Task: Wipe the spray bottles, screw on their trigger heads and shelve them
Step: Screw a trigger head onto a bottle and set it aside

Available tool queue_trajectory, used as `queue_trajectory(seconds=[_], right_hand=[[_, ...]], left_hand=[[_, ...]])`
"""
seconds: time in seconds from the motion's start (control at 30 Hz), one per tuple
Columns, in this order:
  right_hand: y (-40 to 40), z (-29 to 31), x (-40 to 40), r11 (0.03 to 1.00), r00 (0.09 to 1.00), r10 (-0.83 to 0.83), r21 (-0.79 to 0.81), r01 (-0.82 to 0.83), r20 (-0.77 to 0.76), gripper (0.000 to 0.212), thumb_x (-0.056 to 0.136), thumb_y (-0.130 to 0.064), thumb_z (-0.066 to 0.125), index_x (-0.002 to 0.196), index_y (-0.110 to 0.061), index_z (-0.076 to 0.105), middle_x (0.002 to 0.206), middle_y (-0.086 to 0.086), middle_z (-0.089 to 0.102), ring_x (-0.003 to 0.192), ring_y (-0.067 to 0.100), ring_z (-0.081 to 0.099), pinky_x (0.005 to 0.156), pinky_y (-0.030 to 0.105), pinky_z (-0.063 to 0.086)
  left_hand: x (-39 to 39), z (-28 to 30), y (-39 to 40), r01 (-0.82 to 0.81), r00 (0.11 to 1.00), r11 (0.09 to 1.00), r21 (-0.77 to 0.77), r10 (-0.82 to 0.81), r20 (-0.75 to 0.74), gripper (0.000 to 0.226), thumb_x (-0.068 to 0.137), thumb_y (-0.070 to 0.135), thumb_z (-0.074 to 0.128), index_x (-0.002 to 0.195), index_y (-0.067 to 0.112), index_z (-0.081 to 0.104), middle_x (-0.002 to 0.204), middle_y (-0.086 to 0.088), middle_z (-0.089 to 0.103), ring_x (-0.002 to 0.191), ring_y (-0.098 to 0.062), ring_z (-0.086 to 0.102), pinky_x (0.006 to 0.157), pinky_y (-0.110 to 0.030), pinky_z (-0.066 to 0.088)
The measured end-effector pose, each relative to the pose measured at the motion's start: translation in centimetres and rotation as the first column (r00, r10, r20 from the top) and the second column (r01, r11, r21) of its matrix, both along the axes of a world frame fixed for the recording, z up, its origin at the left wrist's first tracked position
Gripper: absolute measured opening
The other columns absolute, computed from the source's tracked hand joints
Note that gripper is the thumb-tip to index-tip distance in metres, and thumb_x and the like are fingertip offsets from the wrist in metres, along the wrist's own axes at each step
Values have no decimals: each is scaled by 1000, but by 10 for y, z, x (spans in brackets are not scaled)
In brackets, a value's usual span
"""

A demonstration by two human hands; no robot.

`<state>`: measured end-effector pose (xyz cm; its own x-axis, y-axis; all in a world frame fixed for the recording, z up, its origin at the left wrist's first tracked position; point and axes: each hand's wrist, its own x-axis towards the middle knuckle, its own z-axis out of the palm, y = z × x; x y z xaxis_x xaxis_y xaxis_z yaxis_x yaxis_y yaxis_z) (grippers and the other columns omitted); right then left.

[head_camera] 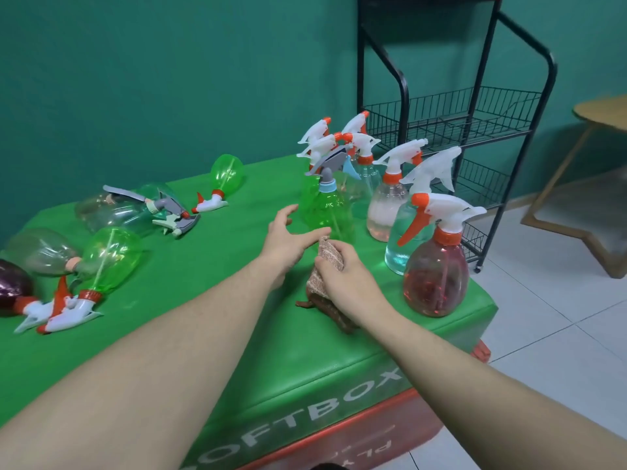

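Several spray bottles stand upright at the right of the green padded box [217, 327], among them a green bottle [322, 208] with a grey trigger and a red bottle [436, 276] near the front edge. My left hand [288, 240] hovers open just left of the green bottle, fingers spread, not touching it. My right hand [342, 276] grips a brownish cloth [327, 256] in front of that bottle. Other bottles lie on their sides at the left, such as a green one [110, 257] and a clear one [40, 252].
A black wire shelf rack [475, 123] stands behind the box at the right, its tiers bare. A wooden table [597, 110] is at the far right on the white tiled floor. A green wall is behind.
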<state>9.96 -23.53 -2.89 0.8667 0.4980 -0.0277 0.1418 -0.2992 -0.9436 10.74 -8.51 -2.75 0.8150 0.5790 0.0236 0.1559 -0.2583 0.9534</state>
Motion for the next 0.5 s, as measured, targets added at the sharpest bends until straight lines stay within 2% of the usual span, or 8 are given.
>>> queue_trajectory(seconds=[0.03, 0.07, 0.17, 0.23, 0.3, 0.33, 0.4, 0.5], right_hand=[[4, 2, -5, 1000, 1000, 7, 4, -7, 15, 40, 103, -33, 50, 142, -29, 43, 93, -11, 57, 77, 6, 57, 58, 22, 37], [8, 5, -12, 1000, 1000, 19, 15, -19, 23, 39, 103, -31, 51, 141, -28, 45, 96, -8, 58, 75, 3, 58, 57, 18, 38], [25, 7, -27, 996, 999, 52, 71, -52, 2, 31, 103, -22, 51, 134, -24, 48, 92, -11, 58, 55, -18, 55, 45, 2, 35], [40, 6, -36, 996, 998, 59, 70, -61, 21, 31, 102, -23, 53, 132, -25, 50, 90, -18, 58, 66, -16, 58, 51, 4, 37], [57, 4, -42, 996, 997, 71, 49, -73, 35, 31, 100, -27, 54, 132, -28, 51, 91, -20, 58, 81, -4, 62, 61, 13, 39], [66, 3, -45, 996, 996, 81, 39, -83, 38, 30, 100, -28, 54, 130, -29, 50, 90, -22, 57, 80, -5, 61, 61, 12, 38], [83, 1, -48, 994, 993, 106, 21, -107, 43, 28, 101, -27, 53, 128, -32, 49, 88, -24, 56, 66, -16, 57, 57, 3, 37], [109, 0, -47, 991, 990, 134, 3, -135, 51, 31, 101, -26, 53, 131, -30, 49, 88, -20, 58, 58, -19, 55, 54, 1, 37]], left_hand=[[-9, 0, 5, -8, 1000, 1000, 7, 8, -1, 78, 82, 34, 86, 148, 30, 46, 148, -4, 45, 130, -19, 48, 101, -32, 41], [-19, 1, 10, -18, 1000, 1000, 18, 18, -9, 72, 84, 36, 84, 146, 30, 48, 146, -4, 47, 128, -20, 51, 103, -34, 43], [-50, 0, 31, -32, 998, 996, 77, 36, -45, 57, 92, 36, 77, 142, 28, 52, 138, -2, 53, 122, -20, 54, 104, -37, 45], [-73, -3, 49, -30, 996, 990, 138, 42, -82, 50, 96, 30, 73, 141, 26, 53, 136, -2, 54, 119, -20, 55, 96, -32, 43], [-94, -7, 70, -32, 992, 980, 198, 56, -115, 47, 97, 25, 70, 141, 24, 54, 138, -4, 54, 118, -22, 55, 92, -29, 41], [-103, -10, 81, -30, 988, 972, 234, 64, -140, 46, 98, 23, 70, 141, 23, 54, 140, -5, 53, 121, -22, 54, 93, -29, 40], [-120, -14, 103, -21, 978, 950, 310, 84, -192, 46, 98, 22, 69, 142, 23, 54, 142, -6, 51, 129, -21, 51, 100, -28, 38], [-138, -19, 135, -15, 966, 893, 449, 129, -225, 45, 98, 24, 69, 141, 24, 55, 148, -5, 48, 141, -21, 42, 121, -38, 29]])
